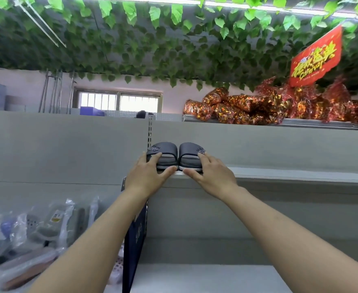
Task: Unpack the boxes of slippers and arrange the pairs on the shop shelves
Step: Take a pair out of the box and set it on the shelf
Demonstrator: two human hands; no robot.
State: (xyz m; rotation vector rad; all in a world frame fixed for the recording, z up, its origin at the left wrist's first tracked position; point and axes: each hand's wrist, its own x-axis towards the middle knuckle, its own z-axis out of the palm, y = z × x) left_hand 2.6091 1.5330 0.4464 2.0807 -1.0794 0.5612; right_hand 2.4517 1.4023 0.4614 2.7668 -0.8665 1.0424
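A pair of dark blue slippers stands side by side at the left end of a grey shop shelf (pixel 279 173), toes pointing away from me. My left hand (pixel 148 172) holds the left slipper (pixel 165 153), fingers over its strap and thumb along the heel edge. My right hand (pixel 209 173) holds the right slipper (pixel 189 154) the same way. Both slippers rest on the shelf board.
A slotted upright post (pixel 150 127) divides the shelf bays. Bagged slippers (pixel 47 225) lie on the lower left shelf. A dark blue divider panel (pixel 134 246) stands below my left arm. Red-gold foil packs (pixel 258 108) fill the top shelf, under a red sign (pixel 315 58) and hanging leaves.
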